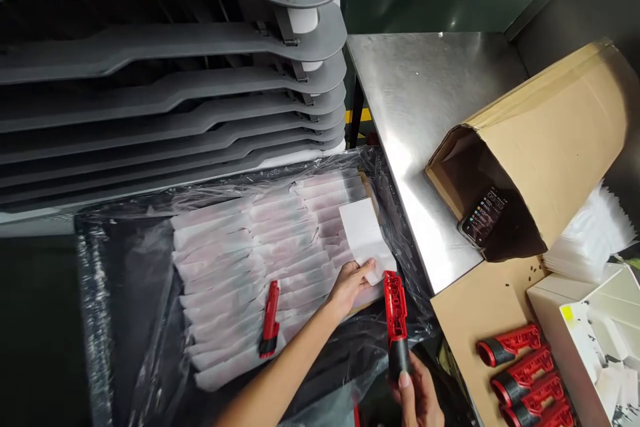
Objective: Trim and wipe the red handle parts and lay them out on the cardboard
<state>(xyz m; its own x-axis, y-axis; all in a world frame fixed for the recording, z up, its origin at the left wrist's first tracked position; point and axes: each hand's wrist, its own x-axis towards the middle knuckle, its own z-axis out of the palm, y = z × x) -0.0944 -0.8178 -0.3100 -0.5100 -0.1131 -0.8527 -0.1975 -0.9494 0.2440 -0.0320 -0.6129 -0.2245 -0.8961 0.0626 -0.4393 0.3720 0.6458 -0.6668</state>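
My left hand (353, 282) pinches a white foam sleeve (367, 238) at its lower edge, over the right side of a plastic-lined box (125, 293) filled with rows of wrapped parts (240, 260). My right hand (417, 395) grips the black end of a red and black plastic handle (395, 320), held upright with its red tip close to the sleeve's opening. Another red handle (271, 318) lies loose on the wrapped rows.
Several red and black handles (525, 377) lie on a cardboard sheet at lower right. A tipped cardboard box (550, 140) with a phone (484, 215) inside rests on the steel table (420, 100). Grey stacked trays (170, 67) rise behind; a white bin (600, 333) sits far right.
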